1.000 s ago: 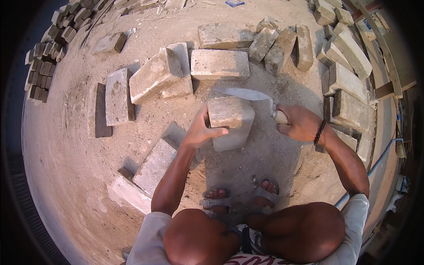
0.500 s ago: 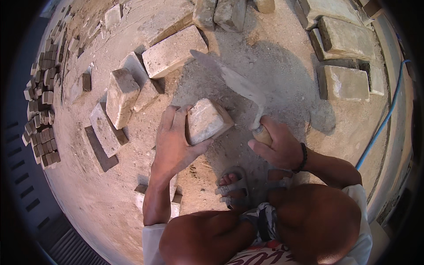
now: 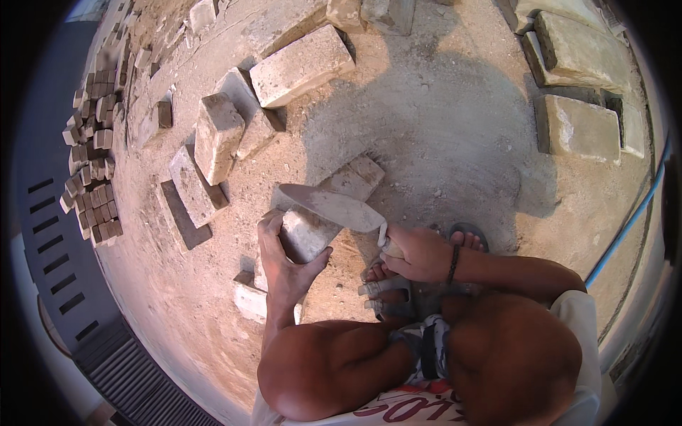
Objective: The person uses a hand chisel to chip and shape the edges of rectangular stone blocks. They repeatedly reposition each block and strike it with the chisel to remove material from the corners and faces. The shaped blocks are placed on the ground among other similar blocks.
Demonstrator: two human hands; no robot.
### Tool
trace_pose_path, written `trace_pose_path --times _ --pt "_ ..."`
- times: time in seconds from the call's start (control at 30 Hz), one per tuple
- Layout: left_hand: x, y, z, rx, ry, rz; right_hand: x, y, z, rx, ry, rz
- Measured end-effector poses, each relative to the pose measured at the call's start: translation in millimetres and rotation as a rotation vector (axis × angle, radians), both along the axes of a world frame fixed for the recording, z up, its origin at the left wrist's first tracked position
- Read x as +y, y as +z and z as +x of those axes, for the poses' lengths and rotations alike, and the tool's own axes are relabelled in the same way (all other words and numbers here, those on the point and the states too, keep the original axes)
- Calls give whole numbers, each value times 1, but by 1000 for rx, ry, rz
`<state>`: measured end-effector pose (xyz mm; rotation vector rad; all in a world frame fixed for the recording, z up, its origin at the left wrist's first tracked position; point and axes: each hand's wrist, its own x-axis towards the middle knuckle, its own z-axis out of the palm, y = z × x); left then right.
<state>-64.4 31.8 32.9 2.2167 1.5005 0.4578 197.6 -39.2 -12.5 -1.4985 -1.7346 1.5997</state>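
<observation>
My left hand (image 3: 285, 264) is wrapped round a pale, dusty brick (image 3: 304, 240), thumb on the near side and fingers on the far left. A pointed trowel (image 3: 348, 211) is gripped in my right hand (image 3: 420, 254), which closes round its wooden handle. Its blade points left and crosses over the far edge of the held brick; whether they touch I cannot tell. Just beyond the blade another brick (image 3: 359, 176) lies on the ground, partly hidden by the trowel.
Several loose bricks, one a long pale brick (image 3: 302, 67), lie ahead and to the left. Larger blocks (image 3: 579, 128) sit at the right, near a blue hose (image 3: 625, 227). Stacked bricks (image 3: 99, 206) stand far left. My sandalled foot (image 3: 387, 295) is close below the trowel.
The trowel has swung down and left, from pointing away to lying across the brick. My left hand has drawn the brick nearer and tilted it, uncovering the brick on the ground.
</observation>
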Motion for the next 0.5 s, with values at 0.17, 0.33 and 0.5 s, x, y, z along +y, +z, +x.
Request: trace_pose_path --times 0.17,0.33,0.5 --pt "-22 -1 -26 -9 175 -69 41 -1 28 -100 -155 -74" --pt "-33 -22 -44 -50 195 -20 10 12 2 63 208 204" --pt "-37 -16 -55 -133 267 -147 45 -27 11 -234 16 -1"
